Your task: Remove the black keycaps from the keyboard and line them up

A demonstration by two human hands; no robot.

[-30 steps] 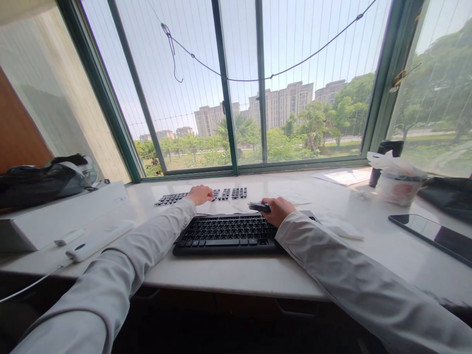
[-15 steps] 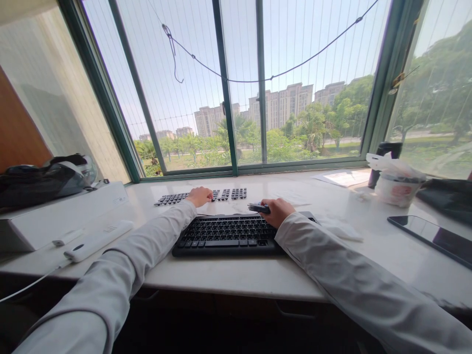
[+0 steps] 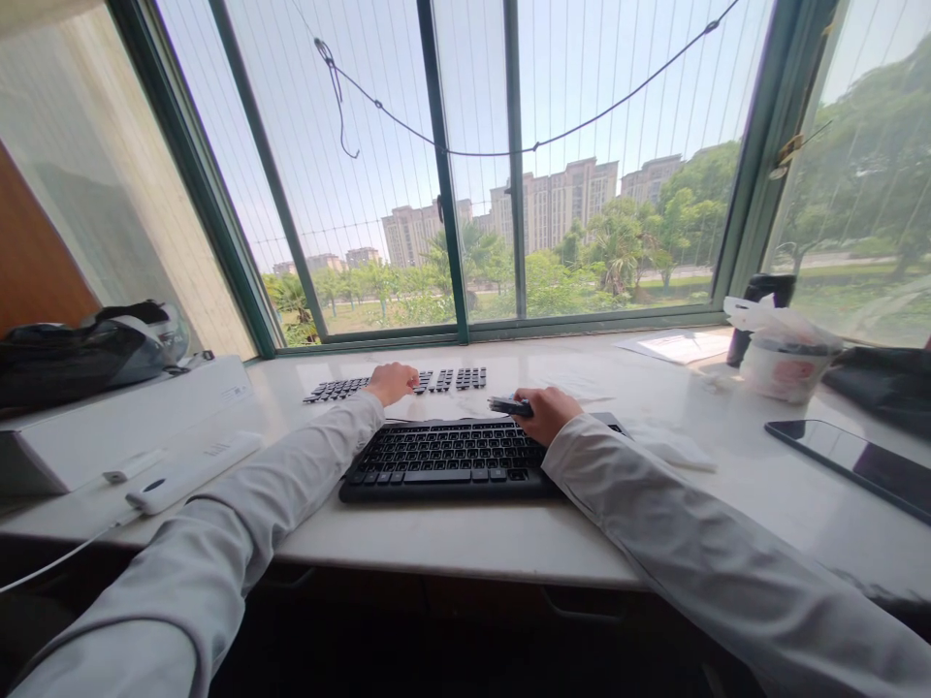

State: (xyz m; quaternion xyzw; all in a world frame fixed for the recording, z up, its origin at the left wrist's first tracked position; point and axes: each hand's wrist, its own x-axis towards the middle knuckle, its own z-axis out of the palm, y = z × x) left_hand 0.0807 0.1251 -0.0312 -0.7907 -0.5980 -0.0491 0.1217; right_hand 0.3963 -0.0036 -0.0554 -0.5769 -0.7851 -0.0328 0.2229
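In front of me a black keyboard [image 3: 436, 460] lies on the white desk, with a smooth space bar along its lower edge. Behind it, loose black keycaps [image 3: 465, 379] are laid out in groups and rows. My left hand [image 3: 393, 384] is among these keycaps, its fingers curled and drawn together; whatever they pinch is too small to make out. My right hand [image 3: 549, 415] is closed round a small dark hand tool [image 3: 509, 406], held above the keyboard's upper right part. The tool's tip points left, and its exact kind is unclear.
At the right are a phone [image 3: 858, 463], a bagged tub [image 3: 786, 366] and a dark cylinder [image 3: 767, 291]. Clear plastic wrap [image 3: 673, 446] lies beside the keyboard. A white power strip [image 3: 193, 472] and a white box [image 3: 131, 422] are at left. The desk's front edge [image 3: 465, 572] is near me.
My left hand has shifted very slightly left and up over the keycaps. My right hand keeps its place with the dark tool. The whole view has tilted a little.
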